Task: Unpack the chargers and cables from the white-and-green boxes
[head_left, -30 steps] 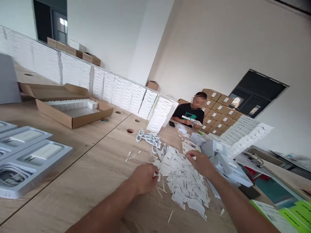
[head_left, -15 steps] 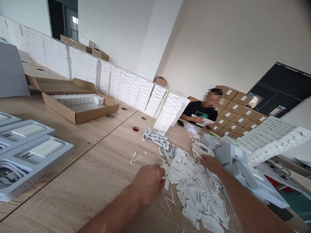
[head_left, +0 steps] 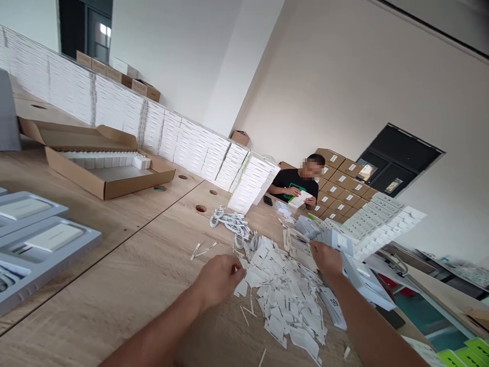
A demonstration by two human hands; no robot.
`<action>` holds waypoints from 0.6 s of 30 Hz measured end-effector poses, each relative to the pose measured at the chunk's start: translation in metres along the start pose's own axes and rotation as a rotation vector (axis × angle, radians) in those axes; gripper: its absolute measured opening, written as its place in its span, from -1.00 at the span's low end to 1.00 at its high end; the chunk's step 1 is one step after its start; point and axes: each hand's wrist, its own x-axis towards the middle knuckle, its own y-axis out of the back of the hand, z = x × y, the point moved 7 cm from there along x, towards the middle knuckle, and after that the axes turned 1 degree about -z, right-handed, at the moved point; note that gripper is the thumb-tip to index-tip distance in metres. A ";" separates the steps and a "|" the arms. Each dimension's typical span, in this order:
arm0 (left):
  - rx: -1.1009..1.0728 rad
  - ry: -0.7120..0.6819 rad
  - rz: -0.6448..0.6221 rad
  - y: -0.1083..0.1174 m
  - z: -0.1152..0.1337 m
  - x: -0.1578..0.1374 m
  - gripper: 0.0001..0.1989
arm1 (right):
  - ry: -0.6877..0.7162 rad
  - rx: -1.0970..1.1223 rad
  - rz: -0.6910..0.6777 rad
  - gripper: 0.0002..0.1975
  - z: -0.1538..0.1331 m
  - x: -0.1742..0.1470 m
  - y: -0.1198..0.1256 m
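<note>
My left hand is over the near table, its fingers curled and thumb pressed in; whatever they may hold is hidden. My right hand pinches the edge of a pale printed sheet just beyond the paper heap. Between and below both hands spreads a heap of white paper slips with dark print. Coiled white cables lie just past my left hand. A few thin paper strips are scattered near it.
White boxes form a long stacked row at the back. An open cardboard box holds white blocks. Grey trays with chargers are at left. White boxes stand at right. Across the table a co-worker handles a white box.
The view has turned right. My right hand has drawn the printed sheet slightly nearer over the heap. The co-worker's white box is tilted more upright.
</note>
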 end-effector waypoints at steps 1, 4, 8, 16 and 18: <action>-0.036 0.027 -0.008 0.002 -0.001 0.003 -0.62 | 0.001 -0.009 0.033 -0.69 -0.010 -0.003 0.012; -0.389 0.175 -0.018 0.010 -0.008 0.007 -0.43 | 0.092 0.035 0.106 -0.68 -0.067 -0.031 0.043; -1.286 0.259 -0.055 0.023 0.003 -0.001 -0.33 | 0.570 0.360 0.311 -0.59 -0.200 -0.113 0.090; -1.457 0.585 -0.544 -0.009 0.020 -0.028 -0.58 | 0.487 0.906 -0.074 -0.60 -0.241 -0.154 0.083; -1.384 0.654 -0.633 -0.025 0.016 -0.032 -0.57 | 0.184 0.940 -0.075 -0.60 -0.201 -0.141 0.059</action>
